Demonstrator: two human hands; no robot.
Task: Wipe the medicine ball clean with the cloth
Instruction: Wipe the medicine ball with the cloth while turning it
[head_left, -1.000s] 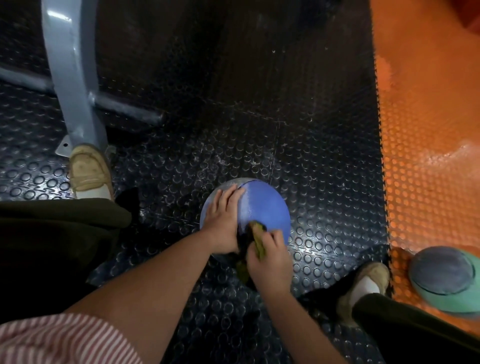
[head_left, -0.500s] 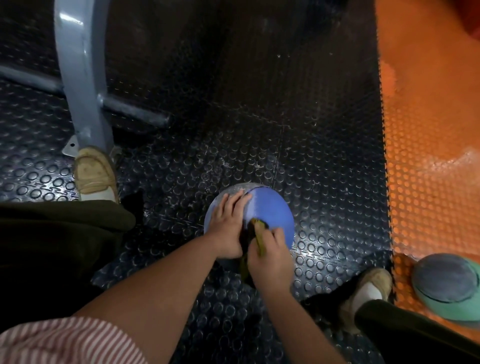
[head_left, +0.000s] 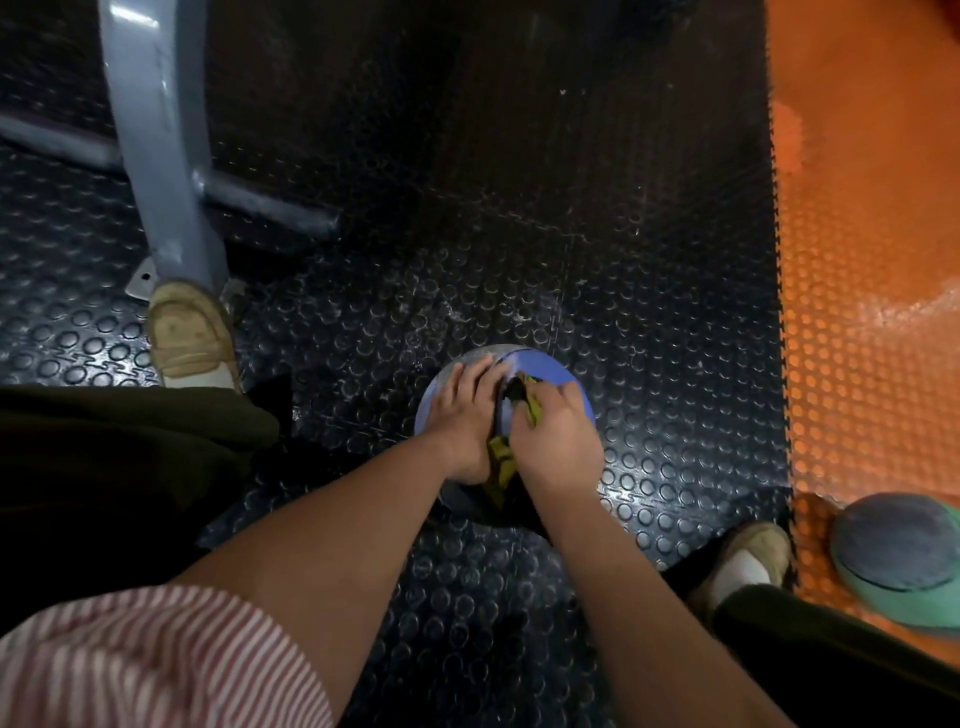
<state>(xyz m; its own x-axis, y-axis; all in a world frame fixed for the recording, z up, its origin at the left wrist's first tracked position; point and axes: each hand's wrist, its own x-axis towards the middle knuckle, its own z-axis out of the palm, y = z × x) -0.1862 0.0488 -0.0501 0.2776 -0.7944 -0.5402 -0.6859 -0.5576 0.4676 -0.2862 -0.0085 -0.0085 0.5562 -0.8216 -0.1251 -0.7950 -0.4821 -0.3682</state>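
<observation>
Setting is recorded as a gym. The floor is covered by a black studded rubber mat (head_left: 571, 208), joined along a toothed seam (head_left: 777, 312) to an orange mat (head_left: 857, 364) with the same studded pattern. A grey-blue painted steel frame (head_left: 161, 156) with a round crossbar (head_left: 260, 205) is stood on the black mat, as on exercise equipment. A blue ball (head_left: 556, 370) is seen on the black mat, and a second ball (head_left: 893, 551), grey and green, on the orange one. Pale scuffs are noted on the black mat.
</observation>
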